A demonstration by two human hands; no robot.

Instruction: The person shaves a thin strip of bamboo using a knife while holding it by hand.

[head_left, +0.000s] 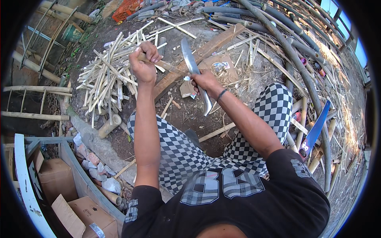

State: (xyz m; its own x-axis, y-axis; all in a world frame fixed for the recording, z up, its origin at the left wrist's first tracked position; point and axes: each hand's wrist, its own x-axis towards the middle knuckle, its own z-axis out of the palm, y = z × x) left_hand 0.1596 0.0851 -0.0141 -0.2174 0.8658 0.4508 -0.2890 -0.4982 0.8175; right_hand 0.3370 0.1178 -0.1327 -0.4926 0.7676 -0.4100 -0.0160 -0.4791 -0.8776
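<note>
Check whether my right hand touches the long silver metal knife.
Touching: the head view shows your right hand closed around the long silver metal knife.

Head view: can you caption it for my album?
Left hand holds a slim brown piece, right hand a big knife, near piled sticks.

At the near left, a brown cardboard box (pixel 58 178) stands just beyond a second carton (pixel 95 216) with a flap raised, both between a white board (pixel 25 178) and a grey wooden beam (pixel 91 178). Pale stones (pixel 95 174) lie right of the beam. Farther left is a bamboo ladder (pixel 37 117). An orange crate (pixel 126 10) sits at the far side, left of centre. On the right, a blue saw (pixel 317 123) points its tip away.
</note>
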